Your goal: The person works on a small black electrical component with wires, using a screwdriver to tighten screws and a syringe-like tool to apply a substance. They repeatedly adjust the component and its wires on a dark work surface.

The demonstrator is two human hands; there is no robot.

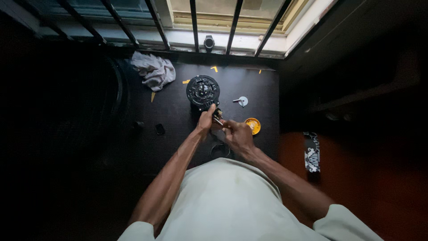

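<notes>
Right now my left hand (206,119) and right hand (237,135) are closed together on a small metal part (218,118), pinched between the fingertips of both, held above the dark table (147,147) just in front of the round black motor housing (203,91). Grip looks like fingertip-only on both sides; can't tell what the part is, too small and too dim. Main risk as I see it: the part slips out of the pinch and lands on the dark tabletop or rolls off the edge, where it would be hard to spot in this light. Directly under my hands sits a dark ring (220,151), near the table's front edge, so a dropped piece could bounce off it. The open yellow tin (253,125) is just beside my right hand; a wrist swing could knock it or drag a knuckle through whatever is in it. The small pale disc with a stem (241,101) lies loose near the housing, easy to sweep away. Further out, two small dark bits (159,129) on the left, a crumpled grey rag (153,70) by the window bars (195,22), yellow scraps (186,81) scattered between. Poor lighting is the biggest cause of any misplacement here.
</notes>
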